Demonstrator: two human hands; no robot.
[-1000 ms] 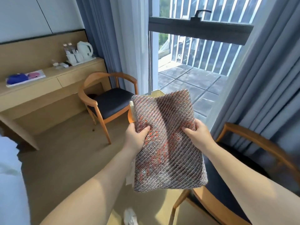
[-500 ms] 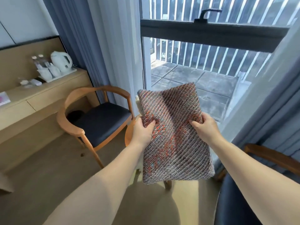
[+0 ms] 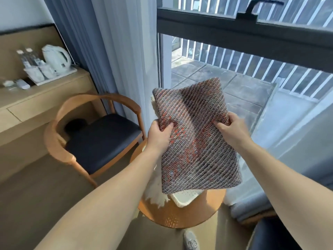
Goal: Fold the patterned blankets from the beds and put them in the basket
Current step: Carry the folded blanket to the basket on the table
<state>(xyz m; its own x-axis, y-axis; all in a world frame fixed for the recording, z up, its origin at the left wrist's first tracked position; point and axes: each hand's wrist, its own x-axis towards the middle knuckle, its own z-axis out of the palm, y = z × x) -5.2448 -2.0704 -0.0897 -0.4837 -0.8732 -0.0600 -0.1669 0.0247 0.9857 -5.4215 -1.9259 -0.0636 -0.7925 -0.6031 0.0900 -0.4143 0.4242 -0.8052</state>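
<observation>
Left hand: my left hand pinches the left edge of the folded grey-and-orange woven blanket.
Right hand: my right hand clamps its right edge.
Blanket: held in the air above the white perforated plastic basket standing on the round wooden side table.

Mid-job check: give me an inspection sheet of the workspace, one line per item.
Surface: round wooden table below the hands, in sunlight.
Job's things: folded patterned blanket held in the air above a white perforated basket on the table; a white fringed cloth hangs over the basket's left side.
Clutter: kettle, bottles and cups on a tray on the desk.
Grippers: left hand and right hand each pinch a side edge of the blanket.
Cables: nothing seen.
Surroundings: wooden armchair, curtains, balcony window.
</observation>
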